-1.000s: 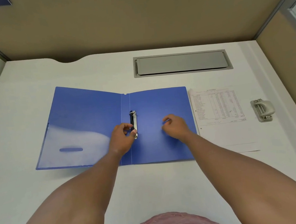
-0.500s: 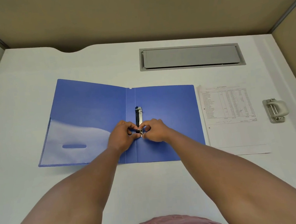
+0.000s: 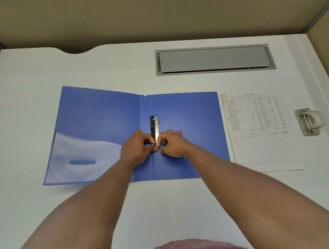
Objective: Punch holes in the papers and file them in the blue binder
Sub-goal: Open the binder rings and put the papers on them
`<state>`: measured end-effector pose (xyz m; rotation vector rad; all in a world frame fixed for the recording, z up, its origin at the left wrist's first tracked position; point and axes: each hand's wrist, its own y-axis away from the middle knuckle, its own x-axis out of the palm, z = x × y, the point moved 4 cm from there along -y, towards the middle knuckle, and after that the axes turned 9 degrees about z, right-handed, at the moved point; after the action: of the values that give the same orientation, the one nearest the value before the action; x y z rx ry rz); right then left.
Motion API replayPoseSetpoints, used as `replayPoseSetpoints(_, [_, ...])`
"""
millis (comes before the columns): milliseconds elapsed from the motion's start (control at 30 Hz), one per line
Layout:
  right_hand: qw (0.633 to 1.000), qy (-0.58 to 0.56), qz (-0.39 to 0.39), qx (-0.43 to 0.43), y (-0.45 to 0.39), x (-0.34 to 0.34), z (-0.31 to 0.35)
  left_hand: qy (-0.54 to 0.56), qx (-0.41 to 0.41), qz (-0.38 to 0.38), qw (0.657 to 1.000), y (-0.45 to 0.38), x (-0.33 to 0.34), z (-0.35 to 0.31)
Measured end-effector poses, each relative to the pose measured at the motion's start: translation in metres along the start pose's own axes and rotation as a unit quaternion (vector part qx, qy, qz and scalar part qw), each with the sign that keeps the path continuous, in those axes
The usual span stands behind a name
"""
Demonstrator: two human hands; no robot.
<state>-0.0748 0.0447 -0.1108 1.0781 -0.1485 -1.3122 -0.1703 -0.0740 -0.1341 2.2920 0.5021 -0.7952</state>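
The blue binder (image 3: 187,118) lies open flat in the middle of the white desk. Its metal ring mechanism (image 3: 155,127) runs along the spine. My left hand (image 3: 138,149) and my right hand (image 3: 172,143) meet at the near ring, each pinching one side of it with thumb and fingers. A small stack of printed papers (image 3: 256,118) lies just right of the binder, with punched holes on its left edge. A grey hole punch (image 3: 309,121) sits further right.
A grey cable hatch (image 3: 213,59) is set into the desk (image 3: 32,73) behind the binder. Beige partition walls close the desk at the back and right. A clear pocket (image 3: 77,153) covers the binder's left inside cover.
My right hand moved left from the binder's right cover to the near ring, joining my left hand there. Both hands have since held at the ring.
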Motion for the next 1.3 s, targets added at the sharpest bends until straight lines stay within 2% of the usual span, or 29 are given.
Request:
replayPoseSetpoints(567, [0.999, -0.035, -0.011, -0.004, -0.005, -0.004, -0.003, 0.012, -0.023, 0.011, 1.000, 0.000, -0.001, 0.002])
replayPoseSetpoints(733, [0.994, -0.111, -0.014, -0.016, -0.001, -0.008, -0.010, 0.025, -0.028, -0.010, 0.999, 0.006, -0.004, -0.004])
replayPoseSetpoints(900, [0.992, -0.123, -0.026, -0.027, 0.007, -0.013, -0.013, 0.050, -0.024, -0.012, 0.998, 0.014, -0.005, -0.010])
replayPoseSetpoints(1067, [0.988, -0.144, -0.040, -0.030, 0.018, -0.017, -0.022, 0.028, -0.014, -0.032, 0.999, 0.025, -0.008, -0.023])
replayPoseSetpoints(1300, [0.981, -0.167, -0.097, -0.021, 0.036, -0.031, -0.051, 0.027, 0.015, -0.077, 0.997, 0.034, -0.011, -0.055])
